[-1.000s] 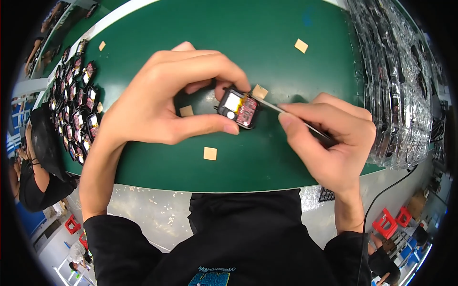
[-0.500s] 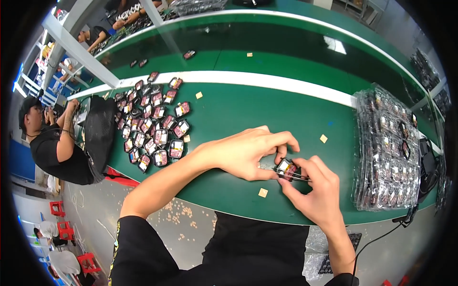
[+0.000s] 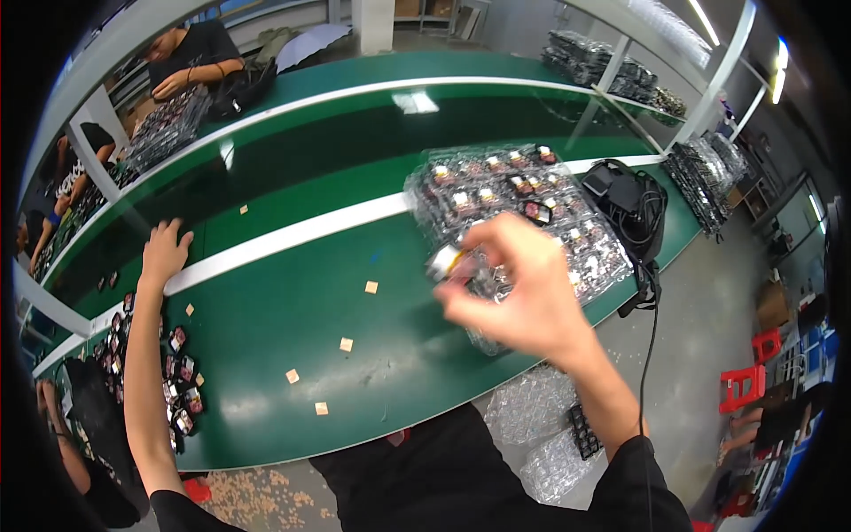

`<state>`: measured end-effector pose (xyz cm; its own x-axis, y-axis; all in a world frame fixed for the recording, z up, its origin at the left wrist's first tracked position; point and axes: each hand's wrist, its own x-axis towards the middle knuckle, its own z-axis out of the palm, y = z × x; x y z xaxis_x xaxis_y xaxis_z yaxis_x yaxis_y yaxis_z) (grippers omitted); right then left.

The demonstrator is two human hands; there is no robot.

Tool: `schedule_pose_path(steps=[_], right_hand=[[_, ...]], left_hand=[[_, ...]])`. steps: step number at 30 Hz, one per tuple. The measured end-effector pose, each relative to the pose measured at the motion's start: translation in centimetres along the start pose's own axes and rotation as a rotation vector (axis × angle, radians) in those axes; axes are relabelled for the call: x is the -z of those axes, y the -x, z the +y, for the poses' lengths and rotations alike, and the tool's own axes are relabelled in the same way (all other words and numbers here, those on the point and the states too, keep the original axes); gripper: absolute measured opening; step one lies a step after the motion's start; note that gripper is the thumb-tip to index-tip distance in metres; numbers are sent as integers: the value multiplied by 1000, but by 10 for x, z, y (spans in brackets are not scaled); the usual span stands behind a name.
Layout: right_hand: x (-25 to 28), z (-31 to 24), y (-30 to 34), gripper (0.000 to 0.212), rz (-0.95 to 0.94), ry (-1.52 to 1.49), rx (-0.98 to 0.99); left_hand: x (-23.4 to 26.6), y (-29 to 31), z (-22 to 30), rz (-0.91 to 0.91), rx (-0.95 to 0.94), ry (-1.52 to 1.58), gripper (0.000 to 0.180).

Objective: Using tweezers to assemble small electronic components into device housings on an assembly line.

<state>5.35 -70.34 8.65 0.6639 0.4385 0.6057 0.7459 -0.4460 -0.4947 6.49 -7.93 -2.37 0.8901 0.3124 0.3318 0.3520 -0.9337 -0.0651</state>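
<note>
My right hand (image 3: 523, 288), smeared by motion, pinches a small electronic module (image 3: 448, 263) with a white and yellow face between thumb and fingers. It hovers over the near left corner of a stack of clear plastic trays (image 3: 558, 208) filled with similar modules. Whether tweezers are still in that hand, I cannot make out. Far to the left, my left hand (image 3: 165, 253) reaches past the white rail (image 3: 292, 238), its fingers apart and nothing visible in them. What lies beneath its palm is hidden. Beside my left forearm lies a pile of black-edged modules (image 3: 182, 390).
Small tan squares (image 3: 346, 344) are scattered on the green table (image 3: 257, 355). A black bag with cables (image 3: 629, 199) sits right of the trays. More tray stacks (image 3: 705, 177) stand farther right. Clear plastic packaging (image 3: 541, 417) lies below the table edge. A co-worker (image 3: 195, 62) sits across.
My hands have parted: the right carried the module rightward to the tray stack, while the left stretched away left past the rail. The view has turned right. Tweezers seen before no longer show.
</note>
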Motion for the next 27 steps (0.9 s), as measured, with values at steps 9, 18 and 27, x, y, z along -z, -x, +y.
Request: schedule_pose_path(steps=[9,18,27], right_hand=[[110,188,-43,53,129,504,-551],[91,119,-39,32,156,104,-395],[-19,-38,27,30,-429,-311,-272]], left_hand=[[-5,-9,11,54,-94,152,29],[124,126,225,-116,-735,718,25],[122,162,235,-133,-819,482,38]])
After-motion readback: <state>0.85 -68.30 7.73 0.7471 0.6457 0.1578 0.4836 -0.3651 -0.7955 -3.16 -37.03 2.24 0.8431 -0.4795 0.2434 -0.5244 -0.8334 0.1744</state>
